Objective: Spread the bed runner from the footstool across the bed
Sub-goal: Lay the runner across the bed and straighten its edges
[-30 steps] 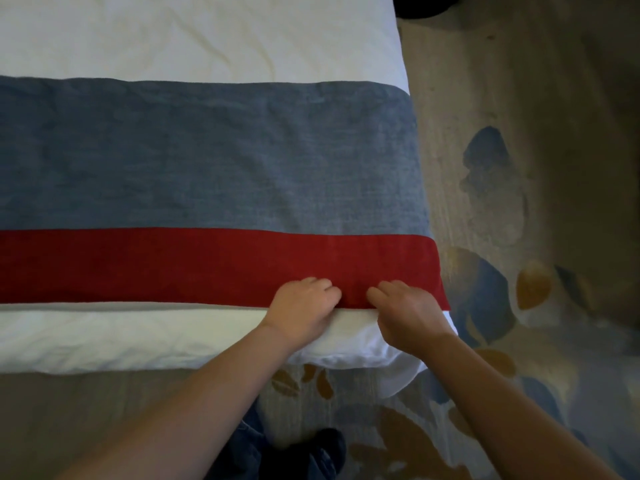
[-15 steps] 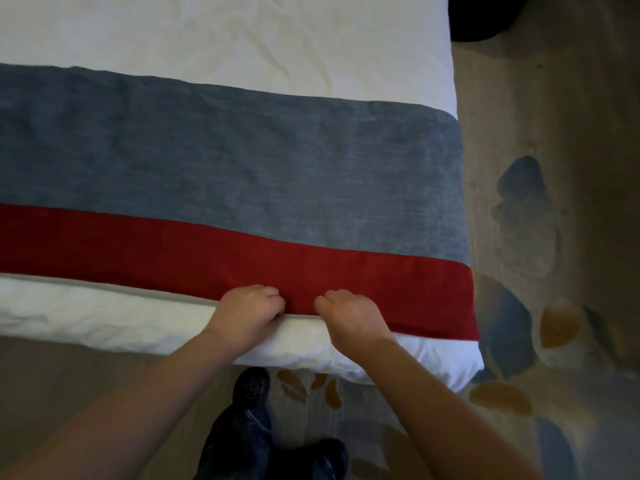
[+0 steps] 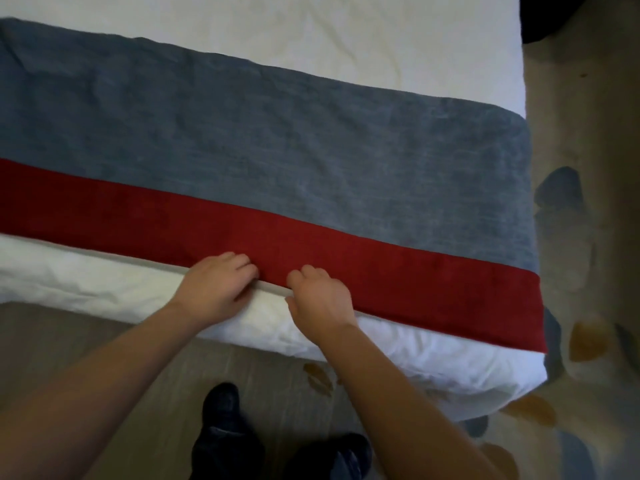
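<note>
Runner [image 3: 277, 157] spread flat across the bed [image 3: 381, 39], lying near the foot end, reaching to the bed's right side and running out of view at the left. Broad grey-blue band on the far side, narrower red band [image 3: 398, 271] along the near edge; a thin pale hem showing under the red. White bedding bare beyond the runner, and again below it, where a puffy white duvet edge [image 3: 104, 285] bulges over the foot of the bed.

Left hand [image 3: 214, 285] at the runner's near edge, fingers curled down onto the red band, thumb below the hem: pinching or pressing the edge, cannot tell which for certain. Right hand [image 3: 320, 297] just beside it, a small gap between the two, knuckles up, fingers bent over the same edge, thumb tucked beneath against the white duvet; a grip on the hem likely but not fully shown. Both forearms bare, reaching in from the lower corners.

Some light wrinkling in the grey band toward the left; right end of the runner draped slightly over the bed's side. Two dark shoes [image 3: 221, 407] on the floor below, close to the bed. Patterned carpet [image 3: 585, 237] at the right, with blue and ochre blotches. A dark object [image 3: 540, 15] at the top right corner, too cut off to identify.
</note>
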### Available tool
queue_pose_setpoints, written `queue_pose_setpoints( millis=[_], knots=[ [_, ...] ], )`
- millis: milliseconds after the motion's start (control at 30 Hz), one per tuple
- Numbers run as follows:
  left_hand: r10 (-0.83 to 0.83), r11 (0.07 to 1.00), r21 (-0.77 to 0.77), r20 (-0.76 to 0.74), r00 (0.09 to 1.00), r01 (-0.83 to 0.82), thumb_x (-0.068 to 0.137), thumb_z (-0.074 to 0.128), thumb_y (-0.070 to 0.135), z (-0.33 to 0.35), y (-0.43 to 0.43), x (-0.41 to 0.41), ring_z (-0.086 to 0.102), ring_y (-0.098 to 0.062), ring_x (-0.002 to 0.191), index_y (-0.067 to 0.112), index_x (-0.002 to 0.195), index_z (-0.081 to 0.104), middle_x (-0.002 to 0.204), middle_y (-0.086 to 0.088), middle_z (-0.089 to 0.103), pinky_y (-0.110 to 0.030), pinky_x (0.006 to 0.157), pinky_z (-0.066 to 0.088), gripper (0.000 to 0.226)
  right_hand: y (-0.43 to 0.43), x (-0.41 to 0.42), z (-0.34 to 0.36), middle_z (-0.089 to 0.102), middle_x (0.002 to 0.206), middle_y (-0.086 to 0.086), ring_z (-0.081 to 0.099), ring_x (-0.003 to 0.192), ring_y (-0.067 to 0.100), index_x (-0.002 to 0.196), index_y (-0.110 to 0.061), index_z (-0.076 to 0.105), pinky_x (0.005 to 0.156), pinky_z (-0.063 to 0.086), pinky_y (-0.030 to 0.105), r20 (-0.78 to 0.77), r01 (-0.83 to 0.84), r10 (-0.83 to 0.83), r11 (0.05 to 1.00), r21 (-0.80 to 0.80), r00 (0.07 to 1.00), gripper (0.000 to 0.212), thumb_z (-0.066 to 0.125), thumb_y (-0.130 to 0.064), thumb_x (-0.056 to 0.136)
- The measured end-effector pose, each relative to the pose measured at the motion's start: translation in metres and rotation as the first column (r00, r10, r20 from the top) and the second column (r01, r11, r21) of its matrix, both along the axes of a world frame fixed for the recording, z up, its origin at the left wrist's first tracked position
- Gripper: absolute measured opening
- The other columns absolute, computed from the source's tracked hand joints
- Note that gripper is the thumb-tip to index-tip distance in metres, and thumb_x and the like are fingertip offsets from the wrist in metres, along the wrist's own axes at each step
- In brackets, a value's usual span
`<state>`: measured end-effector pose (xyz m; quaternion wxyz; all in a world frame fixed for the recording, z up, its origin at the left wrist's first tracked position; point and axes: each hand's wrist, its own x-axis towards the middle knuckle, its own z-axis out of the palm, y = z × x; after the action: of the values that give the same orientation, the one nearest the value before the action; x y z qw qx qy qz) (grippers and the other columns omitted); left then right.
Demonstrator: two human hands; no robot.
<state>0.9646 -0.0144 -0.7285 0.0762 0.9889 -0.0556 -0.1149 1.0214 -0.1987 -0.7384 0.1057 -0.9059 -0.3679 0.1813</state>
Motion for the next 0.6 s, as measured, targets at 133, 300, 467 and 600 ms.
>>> queue_pose_setpoints(
  millis=[133,300,467,600],
  knots=[
    [0.1,0.994,-0.044,-0.047,0.994,-0.103,0.074,0.068,0.01,0.003,0.053,-0.016,0.061,-0.029,0.08,0.012,0.085,0.069,0.084,-0.005,0.065,-0.04,0.063,0.051,0.011,0.044,-0.011,-0.004,0.051,0.082,0.001,0.052,0.079,0.022,0.087,-0.015,0.053,0.051,0.024,0.027,-0.018,0.022,-0.023,0.999,-0.033,1.0,0.018,0.057,0.0,0.078],
    [0.068,0.986,-0.142,-0.145,0.987,-0.089,0.08,0.058,0.012,-0.002,0.055,-0.024,0.057,-0.026,0.086,0.011,0.083,0.064,0.088,-0.006,0.06,-0.039,0.071,0.045,0.006,0.044,-0.02,-0.005,0.051,0.078,-0.005,0.053,0.075,0.018,0.081,-0.021,0.052,0.052,0.041,0.031,-0.025,0.012,-0.015,0.994,-0.109,1.0,0.02,0.057,-0.002,0.076],
    [-0.06,0.986,-0.165,-0.127,0.99,0.038,0.086,0.051,0.034,-0.006,0.076,-0.029,0.051,-0.018,0.091,0.019,0.096,0.06,0.097,0.002,0.056,-0.034,0.073,0.044,0.019,0.066,-0.022,0.008,0.055,0.089,-0.006,0.054,0.083,0.016,0.093,-0.024,0.054,0.064,0.051,0.034,-0.099,0.013,-0.028,0.99,-0.144,0.995,0.015,0.057,-0.03,0.08],
    [-0.048,0.999,-0.027,-0.097,0.994,0.045,0.084,0.051,0.022,-0.007,0.114,-0.04,0.053,-0.021,0.092,0.019,0.101,0.061,0.099,0.0,0.057,-0.034,0.074,0.043,0.02,0.12,-0.032,0.01,0.057,0.1,-0.002,0.054,0.092,0.018,0.105,-0.022,0.056,0.07,0.05,0.035,-0.131,0.005,-0.017,0.996,-0.09,0.991,0.02,0.056,-0.032,0.088]
  ],
)
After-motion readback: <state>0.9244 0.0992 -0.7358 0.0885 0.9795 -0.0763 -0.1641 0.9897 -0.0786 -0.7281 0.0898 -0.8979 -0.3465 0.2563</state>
